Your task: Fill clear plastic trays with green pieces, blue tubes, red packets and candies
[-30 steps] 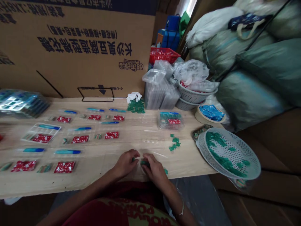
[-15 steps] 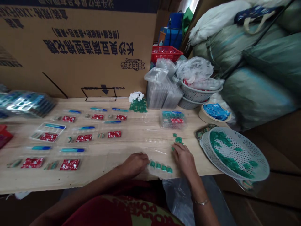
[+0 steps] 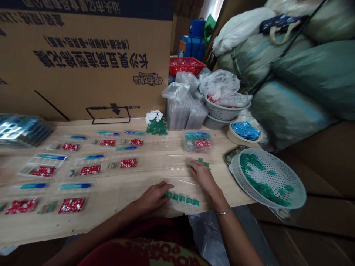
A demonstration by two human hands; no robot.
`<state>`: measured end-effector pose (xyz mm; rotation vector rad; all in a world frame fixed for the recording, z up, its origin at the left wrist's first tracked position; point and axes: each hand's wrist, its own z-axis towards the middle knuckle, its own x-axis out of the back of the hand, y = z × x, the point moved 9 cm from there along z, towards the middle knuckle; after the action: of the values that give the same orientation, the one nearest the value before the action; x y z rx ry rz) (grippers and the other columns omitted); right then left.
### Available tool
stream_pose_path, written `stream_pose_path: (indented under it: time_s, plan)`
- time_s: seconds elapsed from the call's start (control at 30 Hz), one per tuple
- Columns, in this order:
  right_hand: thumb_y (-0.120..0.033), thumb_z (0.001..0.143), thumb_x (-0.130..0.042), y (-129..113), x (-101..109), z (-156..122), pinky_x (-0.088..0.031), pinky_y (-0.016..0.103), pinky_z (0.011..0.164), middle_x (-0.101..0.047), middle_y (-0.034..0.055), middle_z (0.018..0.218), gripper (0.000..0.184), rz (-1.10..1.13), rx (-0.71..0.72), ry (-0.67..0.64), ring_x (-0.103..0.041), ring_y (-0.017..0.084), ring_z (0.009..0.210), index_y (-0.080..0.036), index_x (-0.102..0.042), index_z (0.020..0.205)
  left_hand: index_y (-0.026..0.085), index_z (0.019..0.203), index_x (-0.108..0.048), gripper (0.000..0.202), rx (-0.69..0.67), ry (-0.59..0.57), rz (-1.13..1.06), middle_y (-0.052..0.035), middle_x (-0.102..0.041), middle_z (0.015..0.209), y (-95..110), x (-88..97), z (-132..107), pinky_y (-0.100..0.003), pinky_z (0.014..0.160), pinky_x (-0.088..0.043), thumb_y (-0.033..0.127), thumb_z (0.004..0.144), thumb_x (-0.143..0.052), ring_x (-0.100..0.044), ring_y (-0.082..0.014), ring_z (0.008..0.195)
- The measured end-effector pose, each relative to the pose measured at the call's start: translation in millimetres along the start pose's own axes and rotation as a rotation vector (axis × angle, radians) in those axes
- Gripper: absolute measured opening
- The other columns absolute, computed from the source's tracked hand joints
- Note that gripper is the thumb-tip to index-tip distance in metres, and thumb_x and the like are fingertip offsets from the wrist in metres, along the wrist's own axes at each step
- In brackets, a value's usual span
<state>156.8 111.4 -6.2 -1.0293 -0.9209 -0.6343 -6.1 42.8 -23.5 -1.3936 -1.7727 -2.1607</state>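
My left hand (image 3: 155, 196) rests at the left end of a short row of small square green candies (image 3: 182, 198), its thumb and index finger closed around the leftmost one (image 3: 168, 194). The row lies in a clear plastic tray (image 3: 177, 181) whose edges are hard to make out. Farther right, my right hand (image 3: 203, 175) reaches over the table with its fingertips together on a green candy (image 3: 189, 166). Just beyond those fingers lie loose green candies (image 3: 204, 163).
Clear trays with blue pens and red packets (image 3: 129, 163) cover the left. A filled clear box (image 3: 197, 142) sits beyond my right hand, before stacked empty trays (image 3: 179, 111). At right is a white colander (image 3: 294, 177) of green candies. A large carton (image 3: 91, 88) stands behind.
The view has turned slightly right. My left hand has opened out somewhat, showing another green candy at the row's left end. My right hand has shifted left from the loose candies.
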Motion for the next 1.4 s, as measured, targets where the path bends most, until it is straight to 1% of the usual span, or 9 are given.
stream_pose_path:
  time_s: [0.1,0.23,0.37,0.57,0.67,0.77,0.87,1.23,1.4]
  plan:
    - [-0.012,0.082,-0.046,2,-8,4,-0.048,0.034,0.079,-0.067,0.0081,0.095,0.023,0.069,0.027,-0.023,-0.061,0.02,0.089,-0.017,-0.064,0.095,0.015,0.085,-0.064,0.02,0.201,0.173,-0.396,-0.0029,-0.063,0.075,-25,14.5,-7,-0.024,0.064,-0.045,0.03,0.073,-0.06,-0.056,-0.0138,0.068]
    - [-0.017,0.084,-0.047,10,-13,-7,-0.05,0.031,0.076,-0.067,0.0073,0.094,0.022,0.178,0.063,0.032,-0.063,0.019,0.087,-0.018,-0.064,0.097,0.013,0.067,-0.064,0.037,0.509,0.282,-0.85,-0.0009,-0.061,0.062,-56,10.1,-14,-0.021,0.049,-0.039,0.049,0.064,-0.066,-0.048,-0.0081,0.048]
    - [-0.019,0.086,-0.046,7,-18,-13,-0.049,0.032,0.081,-0.067,0.0072,0.101,0.023,0.071,0.089,0.029,-0.062,0.019,0.093,-0.02,-0.064,0.1,0.013,0.073,-0.068,0.036,0.543,0.263,-1.038,-0.0026,-0.066,0.07,-56,7.1,-10,-0.021,0.056,-0.041,0.045,0.058,-0.073,-0.057,-0.0095,0.056]
    - [-0.012,0.081,-0.048,-11,-10,-10,-0.047,0.034,0.08,-0.064,0.0088,0.102,0.024,-0.085,-0.034,0.001,-0.059,0.022,0.094,-0.019,-0.064,0.098,0.014,0.081,-0.066,0.033,0.316,0.321,-0.921,-0.002,-0.067,0.076,-36,27.1,-5,-0.026,0.071,-0.045,0.028,0.054,-0.079,-0.059,-0.0123,0.071]
    - [-0.017,0.083,-0.049,-44,7,-16,-0.046,0.034,0.081,-0.062,0.009,0.095,0.018,0.168,-0.016,0.11,-0.057,0.021,0.092,-0.018,-0.063,0.094,0.014,0.086,-0.063,0.034,0.27,0.346,-0.87,-0.0031,-0.066,0.079,-25,31.4,-6,-0.027,0.074,-0.046,0.027,0.058,-0.077,-0.06,-0.0131,0.075]
    - [-0.022,0.084,-0.052,-82,4,-22,-0.047,0.026,0.069,-0.059,0.0034,0.08,0.011,0.528,0.022,0.02,-0.057,0.016,0.076,-0.019,-0.062,0.087,0.015,0.088,-0.06,0.036,0.23,0.334,-0.871,-0.0036,-0.065,0.081,-13,30.5,-3,-0.028,0.074,-0.047,0.03,0.06,-0.076,-0.06,-0.0141,0.077]
    - [-0.023,0.083,-0.055,-101,-1,-26,-0.045,0.023,0.064,-0.055,0.0002,0.074,0.007,0.64,0.012,-0.044,-0.055,0.013,0.07,-0.019,-0.061,0.083,0.015,0.085,-0.059,0.033,0.194,0.319,-0.899,-0.003,-0.065,0.079,-6,29.2,-2,-0.027,0.072,-0.047,0.032,0.062,-0.075,-0.06,-0.0142,0.075]
    - [-0.006,0.077,-0.048,-126,-2,-39,-0.04,0.026,0.062,-0.056,0.0012,0.074,0.016,0.206,0.179,-0.03,-0.051,0.016,0.071,-0.021,-0.054,0.077,0.014,0.069,-0.062,0.019,0.219,0.257,-0.692,-0.0007,-0.063,0.065,-15,18.4,-6,-0.023,0.061,-0.043,0.029,0.064,-0.071,-0.056,-0.0128,0.063]
    - [-0.004,0.066,-0.05,-103,-13,-41,-0.036,0.02,0.055,-0.051,-0.0041,0.068,0.016,0.515,0.006,-0.104,-0.049,0.01,0.062,-0.02,-0.05,0.07,0.014,0.074,-0.066,0.018,0.151,0.107,-0.628,-0.0048,-0.068,0.074,1,12.3,1,-0.026,0.067,-0.044,0.031,0.07,-0.065,-0.059,-0.0169,0.072]
